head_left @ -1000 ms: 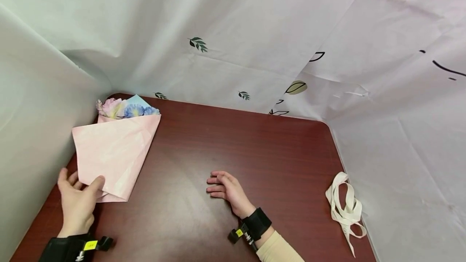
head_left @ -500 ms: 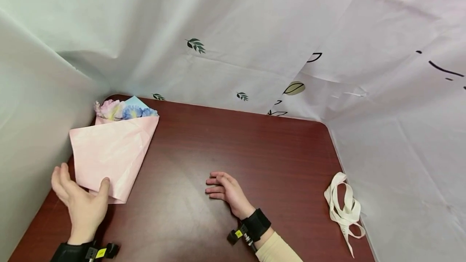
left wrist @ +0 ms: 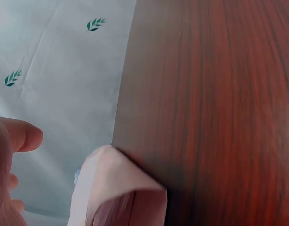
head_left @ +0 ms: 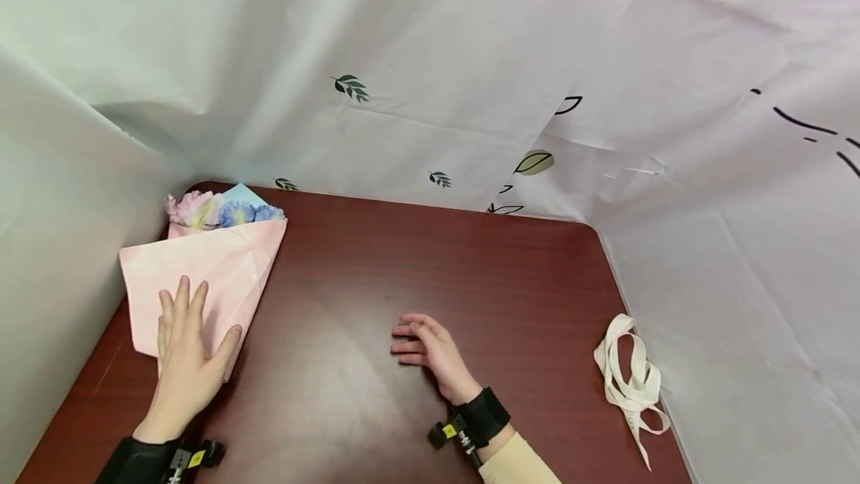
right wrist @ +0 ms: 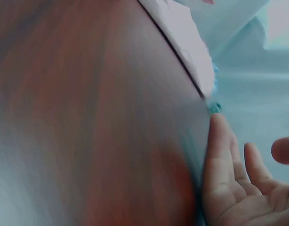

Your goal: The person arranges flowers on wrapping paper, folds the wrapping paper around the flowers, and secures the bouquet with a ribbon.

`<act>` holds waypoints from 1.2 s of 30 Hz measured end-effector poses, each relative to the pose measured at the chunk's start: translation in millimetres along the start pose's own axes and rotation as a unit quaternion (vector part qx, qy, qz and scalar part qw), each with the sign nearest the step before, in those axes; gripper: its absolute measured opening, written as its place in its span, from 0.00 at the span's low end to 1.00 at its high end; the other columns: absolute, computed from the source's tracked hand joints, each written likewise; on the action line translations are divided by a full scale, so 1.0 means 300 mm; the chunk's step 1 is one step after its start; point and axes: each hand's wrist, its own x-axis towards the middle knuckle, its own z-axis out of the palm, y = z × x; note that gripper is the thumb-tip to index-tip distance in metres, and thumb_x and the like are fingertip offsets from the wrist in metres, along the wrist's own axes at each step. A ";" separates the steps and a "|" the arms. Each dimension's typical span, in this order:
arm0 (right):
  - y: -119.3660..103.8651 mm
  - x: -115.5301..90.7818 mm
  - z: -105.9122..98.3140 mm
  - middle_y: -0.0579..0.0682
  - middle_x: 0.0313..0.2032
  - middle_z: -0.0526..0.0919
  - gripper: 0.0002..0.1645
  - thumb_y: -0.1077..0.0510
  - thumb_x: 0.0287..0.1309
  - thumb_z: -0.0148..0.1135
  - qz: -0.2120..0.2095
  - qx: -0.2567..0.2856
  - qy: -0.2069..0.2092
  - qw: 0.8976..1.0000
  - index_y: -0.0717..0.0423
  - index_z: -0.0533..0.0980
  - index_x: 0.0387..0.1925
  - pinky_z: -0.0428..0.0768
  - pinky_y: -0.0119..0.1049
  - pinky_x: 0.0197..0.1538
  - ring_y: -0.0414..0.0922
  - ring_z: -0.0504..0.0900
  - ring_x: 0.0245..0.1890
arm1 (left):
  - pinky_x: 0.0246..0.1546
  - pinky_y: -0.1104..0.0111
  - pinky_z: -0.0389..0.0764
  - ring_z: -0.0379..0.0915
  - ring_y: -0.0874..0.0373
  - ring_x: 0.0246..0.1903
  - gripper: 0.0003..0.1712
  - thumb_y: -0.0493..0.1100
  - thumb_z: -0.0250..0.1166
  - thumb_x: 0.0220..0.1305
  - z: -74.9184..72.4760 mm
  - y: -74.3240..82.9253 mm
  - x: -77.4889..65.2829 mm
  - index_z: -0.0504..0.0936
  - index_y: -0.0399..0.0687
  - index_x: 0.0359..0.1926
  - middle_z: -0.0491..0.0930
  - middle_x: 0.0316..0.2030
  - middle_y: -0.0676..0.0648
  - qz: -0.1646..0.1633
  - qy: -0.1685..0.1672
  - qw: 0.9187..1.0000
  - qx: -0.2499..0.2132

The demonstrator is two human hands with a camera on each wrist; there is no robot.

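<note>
A bouquet wrapped in pale pink paper [head_left: 231, 260] lies at the table's left side, its pink and blue flowers [head_left: 235, 213] showing at the far end beside a light blue paper corner. Over the lower part of the wrap, my left hand [head_left: 184, 368] has its fingers spread and straight, overlapping the paper in the head view. In the left wrist view the folded lower end of the wrap [left wrist: 118, 181] shows a hollow opening, with the thumb apart from it. My right hand [head_left: 433, 353] holds nothing, its fingers relaxed low over the middle of the table.
A loosely bundled cream ribbon [head_left: 631, 383] lies near the right edge of the brown wooden table [head_left: 430, 260]. White cloth with leaf prints [head_left: 403, 95] hangs behind the table and along both sides. Each wrist wears a black strap with a small camera.
My left hand has left the lower-left edge of the wrap and moved right and up over the paper, fingers spreading. The right hand stays about where it was. The head view shifts slightly.
</note>
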 end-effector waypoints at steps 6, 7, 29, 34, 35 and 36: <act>-0.108 -0.051 -0.316 0.52 0.58 0.82 0.21 0.51 0.71 0.61 -0.106 -0.347 0.222 0.905 0.49 0.77 0.62 0.77 0.49 0.58 0.51 0.80 0.57 | 0.71 0.36 0.28 0.24 0.36 0.78 0.49 0.37 0.67 0.62 0.033 0.014 0.028 0.53 0.41 0.79 0.40 0.80 0.37 0.011 -0.017 0.999 -0.029; -0.133 -0.072 -0.386 0.53 0.60 0.80 0.22 0.52 0.70 0.62 -0.101 -0.389 0.260 0.878 0.49 0.76 0.63 0.74 0.51 0.61 0.52 0.78 0.60 | 0.71 0.37 0.28 0.24 0.35 0.78 0.49 0.36 0.67 0.62 0.039 0.017 0.038 0.53 0.41 0.79 0.41 0.80 0.37 0.013 -0.019 0.999 -0.035; -0.071 -0.424 -0.863 0.72 0.66 0.62 0.25 0.47 0.69 0.57 0.141 -0.477 0.420 0.759 0.62 0.75 0.55 0.69 0.72 0.51 0.74 0.65 0.61 | 0.74 0.40 0.35 0.31 0.36 0.78 0.47 0.36 0.64 0.67 0.081 0.086 0.174 0.50 0.48 0.81 0.47 0.78 0.33 0.003 -0.036 0.995 -0.089; -0.089 -0.415 -0.862 0.71 0.58 0.71 0.25 0.50 0.72 0.51 0.124 -0.494 0.428 0.747 0.65 0.74 0.58 0.70 0.71 0.47 0.72 0.70 0.57 | 0.75 0.42 0.37 0.33 0.34 0.77 0.47 0.36 0.64 0.66 0.090 0.086 0.168 0.50 0.45 0.80 0.48 0.77 0.32 0.001 -0.043 0.996 -0.082; -0.094 -0.413 -0.862 0.72 0.57 0.72 0.26 0.50 0.72 0.51 0.125 -0.497 0.428 0.744 0.65 0.74 0.59 0.71 0.71 0.46 0.72 0.71 0.56 | 0.75 0.42 0.37 0.34 0.34 0.77 0.47 0.36 0.65 0.66 0.090 0.086 0.167 0.50 0.45 0.80 0.48 0.77 0.33 0.001 -0.043 0.996 -0.080; -0.101 -0.408 -0.860 0.72 0.55 0.74 0.26 0.50 0.72 0.51 0.125 -0.499 0.429 0.742 0.65 0.73 0.60 0.72 0.70 0.45 0.72 0.73 0.54 | 0.75 0.42 0.38 0.34 0.34 0.77 0.47 0.36 0.65 0.66 0.091 0.087 0.166 0.50 0.45 0.80 0.49 0.77 0.33 -0.001 -0.045 0.996 -0.079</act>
